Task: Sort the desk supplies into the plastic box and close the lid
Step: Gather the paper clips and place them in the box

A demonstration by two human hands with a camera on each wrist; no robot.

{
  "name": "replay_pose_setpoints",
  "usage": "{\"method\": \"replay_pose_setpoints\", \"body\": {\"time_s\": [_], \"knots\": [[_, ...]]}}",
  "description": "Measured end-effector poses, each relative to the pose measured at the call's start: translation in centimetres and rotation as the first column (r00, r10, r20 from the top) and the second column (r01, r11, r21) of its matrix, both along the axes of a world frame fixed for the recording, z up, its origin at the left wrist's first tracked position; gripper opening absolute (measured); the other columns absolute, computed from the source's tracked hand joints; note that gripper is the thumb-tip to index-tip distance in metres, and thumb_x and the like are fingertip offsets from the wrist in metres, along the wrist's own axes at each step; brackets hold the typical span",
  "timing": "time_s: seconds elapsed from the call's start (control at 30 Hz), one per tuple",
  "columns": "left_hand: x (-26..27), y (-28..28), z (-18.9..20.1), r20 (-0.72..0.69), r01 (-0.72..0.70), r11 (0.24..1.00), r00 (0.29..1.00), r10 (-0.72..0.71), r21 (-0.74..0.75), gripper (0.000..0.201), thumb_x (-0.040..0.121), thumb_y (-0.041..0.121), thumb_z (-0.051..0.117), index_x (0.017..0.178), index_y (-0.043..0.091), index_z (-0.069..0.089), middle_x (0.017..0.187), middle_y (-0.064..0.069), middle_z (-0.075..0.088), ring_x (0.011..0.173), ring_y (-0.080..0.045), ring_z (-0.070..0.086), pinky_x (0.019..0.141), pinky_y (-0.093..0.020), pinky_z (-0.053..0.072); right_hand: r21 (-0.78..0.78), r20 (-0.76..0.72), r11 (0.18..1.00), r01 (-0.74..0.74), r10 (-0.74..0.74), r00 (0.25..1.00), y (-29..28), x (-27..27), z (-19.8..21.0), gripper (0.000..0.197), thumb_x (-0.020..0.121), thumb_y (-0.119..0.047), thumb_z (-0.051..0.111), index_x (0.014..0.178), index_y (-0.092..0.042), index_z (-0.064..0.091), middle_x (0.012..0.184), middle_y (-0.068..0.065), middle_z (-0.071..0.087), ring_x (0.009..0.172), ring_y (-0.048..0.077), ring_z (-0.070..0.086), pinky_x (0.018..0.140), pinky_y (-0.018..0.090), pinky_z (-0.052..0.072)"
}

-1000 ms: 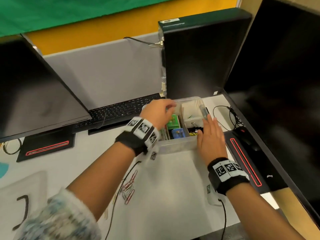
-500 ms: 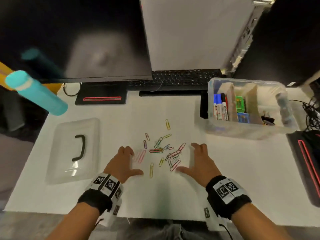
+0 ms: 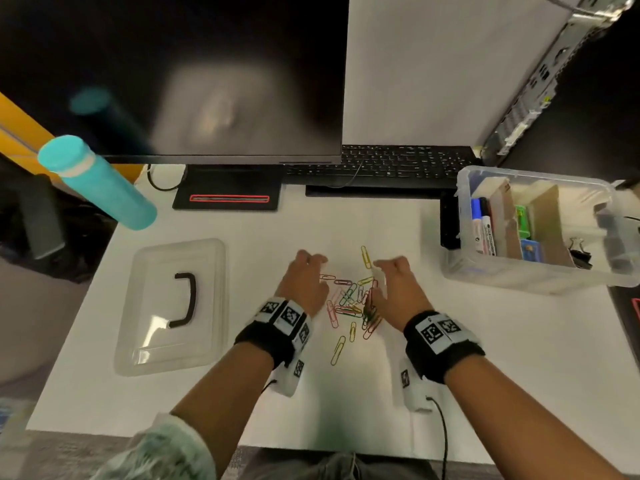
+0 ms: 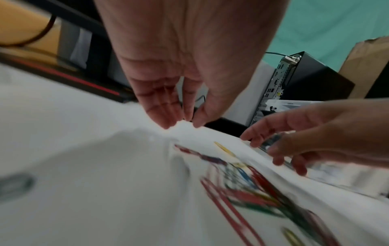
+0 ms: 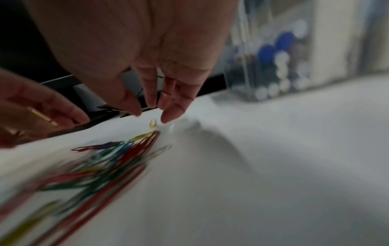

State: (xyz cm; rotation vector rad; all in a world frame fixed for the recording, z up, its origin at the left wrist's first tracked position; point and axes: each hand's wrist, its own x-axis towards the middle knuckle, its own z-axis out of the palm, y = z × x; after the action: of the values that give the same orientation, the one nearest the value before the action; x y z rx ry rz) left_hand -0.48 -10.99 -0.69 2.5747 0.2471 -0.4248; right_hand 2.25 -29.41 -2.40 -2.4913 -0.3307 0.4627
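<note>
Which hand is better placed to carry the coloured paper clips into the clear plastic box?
Probably the right hand. It is beside the heap of coloured paper clips, on the side of the clear plastic box. The left hand is equally near the clips but on the far side, toward the clear lid.

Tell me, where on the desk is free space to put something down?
Bare patches: between the lid and the left hand, and in front of the box, right of the right hand. Crowded: the paper clips between both hands.
</note>
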Motion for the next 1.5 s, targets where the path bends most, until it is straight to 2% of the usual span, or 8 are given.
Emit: {"method": "replay_pose_setpoints", "body": {"time_s": [0.1,0.3,0.53,0.87,1.07,1.27,1.4,1.5], "knots": [[1.2,1.8,1.0,0.013,-0.036,0.984,0.999,0.034,0.176,0.045,0.092,0.01,0.045,0.136,0.015,0.039,0.135,-0.006,0.036,0.122,-0.023,0.04,0.098,-0.036,0.045,-0.214,0.159,0.951,-0.224,0.26,0.952,0.4,3.0,0.3,0.058,0.085,-0.006,0.051,0.141,-0.015,0.036,0.148,0.003,0.027,0.128,0.025,0.036,0.1,0.037,0.044],[-5.0,3.7,1.2,-0.263,0.089,0.953,0.965,-0.009,0.291,0.039,0.097,0.024,0.04,0.131,0.006,0.037,0.134,-0.012,0.035,0.119,-0.025,0.042,0.098,-0.032,0.041,-0.236,-0.094,0.851,-0.469,0.46,0.883,0.9,4.0,-1.5,0.065,0.096,-0.014,0.035,0.152,-0.017,0.0,0.159,-0.003,-0.01,0.147,0.015,-0.005,0.12,0.03,0.006],[-9.5,0.1,-0.2,-0.356,0.225,0.974,0.909,-0.216,-0.016,0.077,0.1,0.034,0.034,0.146,0.0,-0.019,0.155,-0.015,-0.025,0.146,-0.026,-0.016,0.121,-0.033,-0.001,-0.155,0.008,0.792,-0.591,0.599,0.801,-2.3,-0.1,-1.2,0.062,0.097,-0.017,0.038,0.151,-0.024,0.01,0.157,-0.011,0.006,0.143,0.004,0.011,0.112,0.023,0.026],[-2.4,0.2,-2.8,-0.171,0.357,0.925,0.927,-0.334,0.132,0.143,0.05,0.066,0.078,0.149,0.021,-0.015,0.159,0.002,-0.014,0.146,-0.024,-0.007,0.12,-0.045,0.004,-0.313,0.031,0.758,-0.572,0.61,0.792,-4.7,0.4,-2.5,0.111,0.066,-0.074,0.06,0.151,-0.022,0.012,0.156,-0.003,0.014,0.136,0.019,0.019,0.114,0.035,0.024],[-1.7,0.9,-2.4,-0.019,0.292,0.956,0.956,-0.291,0.041,0.069,0.084,0.041,0.064,0.144,0.024,0.035,0.143,0.001,0.033,0.125,-0.022,0.031,0.109,-0.039,0.033,-0.035,0.105,0.927,-0.374,0.376,0.921,-3.4,-0.9,-3.2,0.059,0.081,-0.042,0.068,0.131,-0.017,0.05,0.121,0.006,0.043,0.108,0.02,0.039,0.094,0.042,0.045],[-3.4,1.4,-3.2,-0.113,0.326,0.928,0.944,-0.31,0.18,0.124,0.059,0.068,0.072,0.151,0.021,0.005,0.148,0.002,0.02,0.129,-0.024,0.027,0.109,-0.041,0.033,-0.179,0.009,0.879,-0.441,0.45,0.893,-3.6,-0.9,-2.7,0.093,0.075,-0.059,0.065,0.148,-0.024,0.02,0.136,0.0,0.028,0.12,0.019,0.031,0.089,0.036,0.049],[-2.0,1.3,-3.7,-0.04,0.319,0.943,0.948,-0.316,0.096,0.095,0.072,0.056,0.07,0.149,0.024,0.024,0.14,-0.002,0.032,0.12,-0.023,0.033,0.106,-0.036,0.034,-0.223,0.024,0.868,-0.443,0.46,0.888,-1.7,-0.9,-2.3,0.073,0.083,-0.047,0.063,0.144,-0.02,0.034,0.131,0.003,0.039,0.116,0.024,0.037,0.086,0.039,0.05],[-1.5,0.7,-3.4,0.005,0.305,0.952,0.952,-0.305,-0.005,0.063,0.083,0.038,0.067,0.14,0.023,0.044,0.131,-0.003,0.044,0.114,-0.023,0.042,0.099,-0.032,0.039,-0.33,0.161,0.841,-0.429,0.498,0.852,-0.2,-2.1,-2.5,0.054,0.066,-0.026,0.083,0.115,-0.011,0.064,0.102,0.007,0.06,0.087,0.026,0.059,0.05,0.03,0.054]]}}
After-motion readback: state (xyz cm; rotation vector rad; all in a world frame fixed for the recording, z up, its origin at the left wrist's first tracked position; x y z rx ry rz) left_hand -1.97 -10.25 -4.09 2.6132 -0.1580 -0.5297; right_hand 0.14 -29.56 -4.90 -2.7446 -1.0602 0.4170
